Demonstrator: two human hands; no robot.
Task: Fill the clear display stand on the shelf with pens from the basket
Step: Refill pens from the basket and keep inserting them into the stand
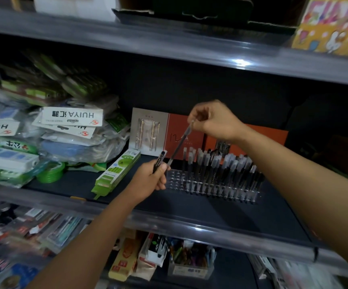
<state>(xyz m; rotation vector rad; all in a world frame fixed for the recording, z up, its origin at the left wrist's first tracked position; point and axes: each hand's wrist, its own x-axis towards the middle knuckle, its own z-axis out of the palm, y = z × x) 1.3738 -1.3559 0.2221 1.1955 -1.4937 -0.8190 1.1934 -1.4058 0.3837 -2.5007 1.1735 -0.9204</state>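
The clear display stand (174, 180) sits on the middle shelf, its right part packed with several upright black pens (221, 167) and its left holes bare. My right hand (212, 119) pinches the top of a black pen (180, 142) that slants down toward the stand's left end. My left hand (151, 178) is closed around another black pen (160, 159), which sticks up beside the stand. The basket is out of view.
An orange box (192, 132) and a white pen card (148, 130) stand behind the stand. A green box (116, 172) lies to its left, beside bagged stationery (50, 130) and green tape (51, 174). Shelf edges run above and below.
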